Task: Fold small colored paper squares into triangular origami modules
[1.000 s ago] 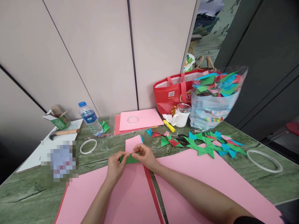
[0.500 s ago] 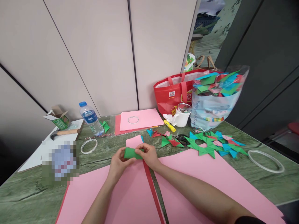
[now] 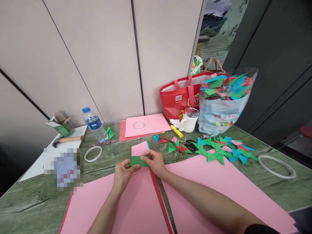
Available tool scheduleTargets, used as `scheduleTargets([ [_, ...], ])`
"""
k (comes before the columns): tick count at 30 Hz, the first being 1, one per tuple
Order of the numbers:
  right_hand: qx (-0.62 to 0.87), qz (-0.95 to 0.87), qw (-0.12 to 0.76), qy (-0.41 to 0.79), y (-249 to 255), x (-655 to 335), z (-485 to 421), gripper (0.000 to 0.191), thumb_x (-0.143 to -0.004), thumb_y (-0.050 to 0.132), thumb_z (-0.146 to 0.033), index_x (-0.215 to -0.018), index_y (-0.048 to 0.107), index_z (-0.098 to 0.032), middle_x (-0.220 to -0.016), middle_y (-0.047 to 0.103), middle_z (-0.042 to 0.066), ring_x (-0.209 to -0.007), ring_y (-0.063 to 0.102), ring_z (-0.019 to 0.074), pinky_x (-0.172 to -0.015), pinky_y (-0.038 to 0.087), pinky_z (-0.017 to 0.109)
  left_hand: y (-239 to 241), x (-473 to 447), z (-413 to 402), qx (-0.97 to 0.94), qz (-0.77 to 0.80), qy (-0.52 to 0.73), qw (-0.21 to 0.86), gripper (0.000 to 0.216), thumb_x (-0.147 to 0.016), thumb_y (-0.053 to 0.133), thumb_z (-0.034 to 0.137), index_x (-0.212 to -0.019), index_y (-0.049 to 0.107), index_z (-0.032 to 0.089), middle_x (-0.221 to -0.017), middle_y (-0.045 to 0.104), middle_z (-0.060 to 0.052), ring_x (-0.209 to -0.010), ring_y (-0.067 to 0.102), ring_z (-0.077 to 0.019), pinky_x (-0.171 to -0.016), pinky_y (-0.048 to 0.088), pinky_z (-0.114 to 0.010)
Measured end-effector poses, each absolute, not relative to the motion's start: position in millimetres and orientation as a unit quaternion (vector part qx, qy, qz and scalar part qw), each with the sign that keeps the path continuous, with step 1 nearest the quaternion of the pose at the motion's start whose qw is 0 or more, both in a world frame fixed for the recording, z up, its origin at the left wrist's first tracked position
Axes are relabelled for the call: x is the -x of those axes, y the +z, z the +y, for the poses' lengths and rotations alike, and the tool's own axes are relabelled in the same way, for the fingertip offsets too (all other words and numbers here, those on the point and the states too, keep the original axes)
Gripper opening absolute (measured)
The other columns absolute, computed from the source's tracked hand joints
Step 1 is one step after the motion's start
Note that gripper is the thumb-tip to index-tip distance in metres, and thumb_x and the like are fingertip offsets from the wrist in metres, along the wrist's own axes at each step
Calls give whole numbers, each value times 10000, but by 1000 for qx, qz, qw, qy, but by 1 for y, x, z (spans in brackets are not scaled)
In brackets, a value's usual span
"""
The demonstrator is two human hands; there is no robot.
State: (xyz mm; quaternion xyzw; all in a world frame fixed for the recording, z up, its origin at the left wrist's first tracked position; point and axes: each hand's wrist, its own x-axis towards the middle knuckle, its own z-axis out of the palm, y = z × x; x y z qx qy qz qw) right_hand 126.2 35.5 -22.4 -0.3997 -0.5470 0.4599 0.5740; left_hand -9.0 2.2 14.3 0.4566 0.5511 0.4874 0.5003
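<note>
A small folded piece of green paper (image 3: 137,161) is held between both my hands above the large pink paper (image 3: 136,201). My left hand (image 3: 123,171) pinches its left end between thumb and fingers. At its right end, my right hand (image 3: 154,163) grips the edge the same way. Just beyond my hands lies a small stack of cut paper (image 3: 139,149), pink on top with blue at its side. To the right are folded green and red paper pieces (image 3: 179,148) beside black-handled scissors (image 3: 191,145).
Star-like folded paper rings (image 3: 211,150) lie right, near a white hoop (image 3: 276,166). Behind stand a white mug (image 3: 188,123), a red bag (image 3: 170,102) and a clear bag of folded pieces (image 3: 219,113). Left are a water bottle (image 3: 96,125), a hammer (image 3: 69,139) and a tape roll (image 3: 93,153).
The green paper has tipped so its face shows flatter, and the fingers of my left hand have shifted slightly along its left end. My right hand has barely moved.
</note>
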Motion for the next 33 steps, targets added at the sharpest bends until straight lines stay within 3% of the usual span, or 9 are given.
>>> scheduleTargets([
  [8,392,-536,587,463,-24,-129,39,103,-657,631,-260,-680,627,-159,-680,630,23,-643,555,145,-600,428,253,20,13,2,-464,532,447,549,245,-572,691,320,-708,642,122,-645,696,-55,-643,653,-218,-676,526,-358],
  [16,384,-523,589,482,-25,-128,40,119,-641,646,-267,-684,621,-160,-683,627,21,-648,553,146,-604,422,254,15,15,3,-479,522,476,521,244,-583,683,356,-633,630,124,-624,696,-64,-667,660,-232,-711,517,-372],
  [20,389,-530,592,466,-25,-130,41,110,-651,639,-260,-687,620,-159,-687,625,22,-651,549,146,-608,415,254,17,15,3,-467,536,453,539,264,-601,669,365,-680,637,116,-626,697,-77,-652,658,-227,-664,522,-354],
  [27,394,-546,577,463,-24,-130,40,133,-677,610,-273,-744,600,-158,-722,614,26,-688,557,152,-630,419,258,12,16,3,-460,550,451,532,290,-587,658,408,-539,542,146,-540,677,-51,-564,646,-214,-559,506,-313],
  [30,395,-566,563,455,-21,-130,37,251,-658,625,-265,-885,571,-173,-814,598,31,-782,553,166,-681,424,267,9,15,4,-474,539,466,517,298,-594,647,426,-539,539,154,-527,670,-42,-546,637,-207,-546,497,-304],
  [33,399,-573,540,471,-20,-129,35,495,-553,702,-226,-1008,509,-192,-838,576,21,-760,546,162,-661,431,262,9,15,4,-491,541,470,495,314,-626,612,454,-551,542,157,-526,665,-37,-506,619,-184,-508,482,-277],
])
